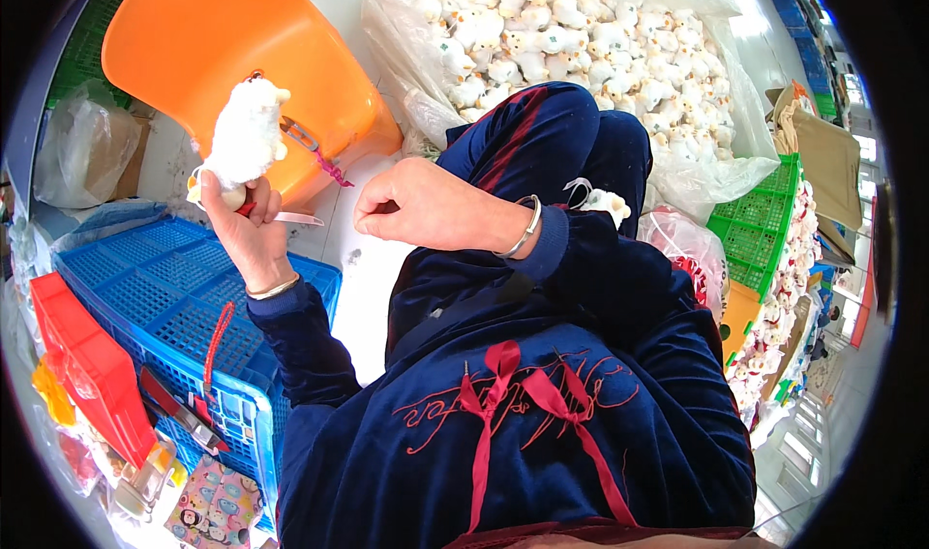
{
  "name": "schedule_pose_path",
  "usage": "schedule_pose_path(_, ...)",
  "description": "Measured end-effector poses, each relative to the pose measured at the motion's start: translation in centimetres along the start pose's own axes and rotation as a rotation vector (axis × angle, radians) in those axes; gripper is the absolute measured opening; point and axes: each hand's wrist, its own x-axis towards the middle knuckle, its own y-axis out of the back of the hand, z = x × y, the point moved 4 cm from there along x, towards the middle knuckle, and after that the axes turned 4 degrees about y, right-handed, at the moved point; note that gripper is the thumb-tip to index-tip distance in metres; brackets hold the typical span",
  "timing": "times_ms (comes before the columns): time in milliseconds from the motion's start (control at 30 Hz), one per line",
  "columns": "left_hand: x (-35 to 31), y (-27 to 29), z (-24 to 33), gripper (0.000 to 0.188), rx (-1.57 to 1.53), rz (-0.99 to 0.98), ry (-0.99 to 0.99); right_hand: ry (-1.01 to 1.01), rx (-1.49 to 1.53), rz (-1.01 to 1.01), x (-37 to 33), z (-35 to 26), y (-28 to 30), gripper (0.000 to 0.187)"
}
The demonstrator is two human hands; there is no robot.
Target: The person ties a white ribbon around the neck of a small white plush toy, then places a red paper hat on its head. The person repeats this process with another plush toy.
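My left hand point(254, 235) is raised at the left, its fingers wrapped round the lower end of a small white plush toy point(250, 133). The toy has fluffy fur and pale orange bits. By the same fingers is something red, with a narrow pale strip point(300, 218) sticking out toward the right. My right hand point(426, 203) hovers a little to the right of the strip, fingers curled together. What its fingertips hold, if anything, is hidden. Another small white plush toy point(608, 206) rests by my right forearm, near my lap.
An orange plastic chair point(232, 27) stands behind the toy, a pink-purple strap point(329, 167) near its edge. A clear bag point(387, 75) of several white plush toys lies ahead. Blue crates point(174, 288) and a red bin point(92, 365) stand left, a green crate point(760, 225) right.
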Motion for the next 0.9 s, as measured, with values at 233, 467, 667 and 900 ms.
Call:
schedule_pose_path(233,0.1,-0.2,0.1,0.042,0.009,-0.024,0.016,-0.066,0.224,0.076,-0.2,0.7,0.6,0.015)
schedule_pose_path(467,0.2,-0.8,-0.7,0.038,-0.029,-0.057,0.041,-0.158,0.537,0.078,-1.2,0.4,1.8,0.021)
schedule_pose_path(667,-0.4,-1.6,0.0,0.035,-0.020,-0.037,0.017,-0.152,0.652,0.036,-1.5,0.3,1.8,0.019)
schedule_pose_path(900,-0.8,-2.0,0.5,0.032,-0.019,-0.045,-0.003,-0.095,0.751,0.046,-2.1,-0.8,2.0,0.018)
